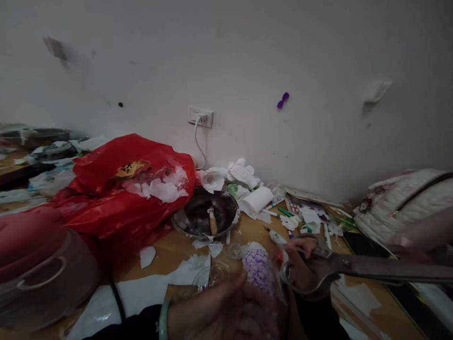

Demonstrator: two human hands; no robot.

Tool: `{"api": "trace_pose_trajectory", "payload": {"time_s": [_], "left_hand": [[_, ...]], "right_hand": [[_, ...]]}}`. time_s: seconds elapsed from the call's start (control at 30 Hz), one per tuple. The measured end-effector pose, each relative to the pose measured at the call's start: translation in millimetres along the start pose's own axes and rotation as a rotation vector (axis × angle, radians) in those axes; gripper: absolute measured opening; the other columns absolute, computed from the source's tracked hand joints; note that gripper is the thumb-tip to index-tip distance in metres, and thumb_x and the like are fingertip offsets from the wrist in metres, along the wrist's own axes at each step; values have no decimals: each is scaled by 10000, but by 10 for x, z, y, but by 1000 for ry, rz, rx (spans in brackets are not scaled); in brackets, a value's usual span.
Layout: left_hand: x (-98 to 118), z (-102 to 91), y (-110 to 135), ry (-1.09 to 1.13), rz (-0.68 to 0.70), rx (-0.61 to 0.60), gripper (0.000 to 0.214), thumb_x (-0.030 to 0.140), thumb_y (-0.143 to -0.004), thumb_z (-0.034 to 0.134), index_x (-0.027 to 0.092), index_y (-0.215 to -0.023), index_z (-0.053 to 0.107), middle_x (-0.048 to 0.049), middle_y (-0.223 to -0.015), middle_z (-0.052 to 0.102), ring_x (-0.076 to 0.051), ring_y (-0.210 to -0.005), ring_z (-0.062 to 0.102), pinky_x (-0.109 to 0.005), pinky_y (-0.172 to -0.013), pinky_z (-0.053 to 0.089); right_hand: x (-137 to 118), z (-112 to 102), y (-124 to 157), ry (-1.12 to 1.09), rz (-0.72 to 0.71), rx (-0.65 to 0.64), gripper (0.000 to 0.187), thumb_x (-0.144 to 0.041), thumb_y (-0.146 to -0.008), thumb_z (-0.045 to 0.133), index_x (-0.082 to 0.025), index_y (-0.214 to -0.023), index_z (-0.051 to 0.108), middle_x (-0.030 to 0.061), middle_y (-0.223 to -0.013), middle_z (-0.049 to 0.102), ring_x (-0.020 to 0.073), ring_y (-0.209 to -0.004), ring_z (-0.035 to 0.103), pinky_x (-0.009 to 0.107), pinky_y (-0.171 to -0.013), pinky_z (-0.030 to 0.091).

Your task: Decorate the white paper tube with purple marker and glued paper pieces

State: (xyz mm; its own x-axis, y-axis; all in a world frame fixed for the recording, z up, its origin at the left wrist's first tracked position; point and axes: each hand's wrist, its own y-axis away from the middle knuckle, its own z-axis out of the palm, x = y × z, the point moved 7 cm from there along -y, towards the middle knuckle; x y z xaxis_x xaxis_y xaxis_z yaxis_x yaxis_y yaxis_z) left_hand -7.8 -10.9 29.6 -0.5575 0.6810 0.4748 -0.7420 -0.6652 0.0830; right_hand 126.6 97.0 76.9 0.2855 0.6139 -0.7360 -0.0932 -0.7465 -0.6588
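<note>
My left hand (222,311), with a green bangle at the wrist, sits low in the middle of the view. Its fingers are curled around a clear item with a white and purple patterned filling (257,268). My right hand (303,264) is just to the right of that item, fingers through the handles of large metal scissors (371,270). The blades point right across the wooden table (177,250). A clear glass (212,276) stands just beyond my left hand. The hands are dim and blurred.
A red plastic bag (123,193) with white paper lies at the left, a pot with a pink lid (31,259) in front of it. A metal bowl (205,215), tissue roll (256,200), pens and paper scraps crowd the back. Another person's arm (424,231) reaches in at right.
</note>
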Motion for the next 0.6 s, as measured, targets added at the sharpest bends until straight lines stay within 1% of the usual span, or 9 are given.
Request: {"api": "trace_pose_trajectory", "payload": {"time_s": [0.07,0.13,0.2,0.27,0.33,0.43,0.53,0.6], "left_hand": [[-23,-10,1,17,-12,-3,537,583,-766,552,97,-977,636,-104,-894,696,-159,-753,647,-230,-651,446],[-49,-53,-5,29,-26,19,487,559,-768,568,109,-941,636,-104,-892,697,-158,-747,643,-235,-659,445],[-90,-119,-11,46,-61,77,460,518,-770,590,84,-917,634,-106,-865,690,-153,-726,644,-235,-664,449],[-102,-190,-11,62,-67,164,409,460,-772,613,65,-875,633,-95,-807,681,-144,-685,643,-233,-654,455],[-57,-229,-10,63,-13,223,313,388,-773,639,88,-860,623,-68,-768,672,-138,-650,638,-241,-635,460],[57,-232,-14,14,109,221,202,299,-784,654,131,-880,599,-39,-779,653,-138,-654,627,-269,-642,467],[141,-243,-27,-31,211,182,130,224,-768,672,143,-790,573,-22,-766,628,-130,-662,601,-275,-658,456],[190,-257,-38,-83,283,166,151,189,-737,694,142,-726,550,-21,-740,623,-129,-658,586,-267,-653,437]], "right_hand": [[-145,65,13,-13,-56,-51,392,-368,-695,643,-236,-499,330,-42,-479,563,140,-457,512,294,-512,399],[-265,127,18,-9,-92,-119,351,-334,-677,645,-233,-481,372,-37,-474,582,145,-448,524,283,-477,402],[-330,166,27,1,-111,-171,329,-321,-661,645,-233,-465,395,-33,-462,586,150,-446,530,276,-452,403],[-327,191,46,10,-108,-208,323,-310,-676,630,-234,-470,393,-29,-469,595,153,-459,545,270,-451,417],[-282,211,74,15,-88,-235,334,-326,-702,605,-235,-483,371,-25,-484,608,152,-457,556,263,-446,432],[-221,229,107,42,-41,-255,365,-398,-726,569,-237,-485,347,-9,-500,620,160,-456,568,273,-455,451],[-205,233,123,116,13,-279,329,-389,-714,590,-223,-489,418,6,-536,631,164,-471,567,280,-475,448],[-203,231,137,163,47,-312,264,-361,-704,610,-210,-522,491,5,-556,625,158,-474,556,270,-467,438]]}}
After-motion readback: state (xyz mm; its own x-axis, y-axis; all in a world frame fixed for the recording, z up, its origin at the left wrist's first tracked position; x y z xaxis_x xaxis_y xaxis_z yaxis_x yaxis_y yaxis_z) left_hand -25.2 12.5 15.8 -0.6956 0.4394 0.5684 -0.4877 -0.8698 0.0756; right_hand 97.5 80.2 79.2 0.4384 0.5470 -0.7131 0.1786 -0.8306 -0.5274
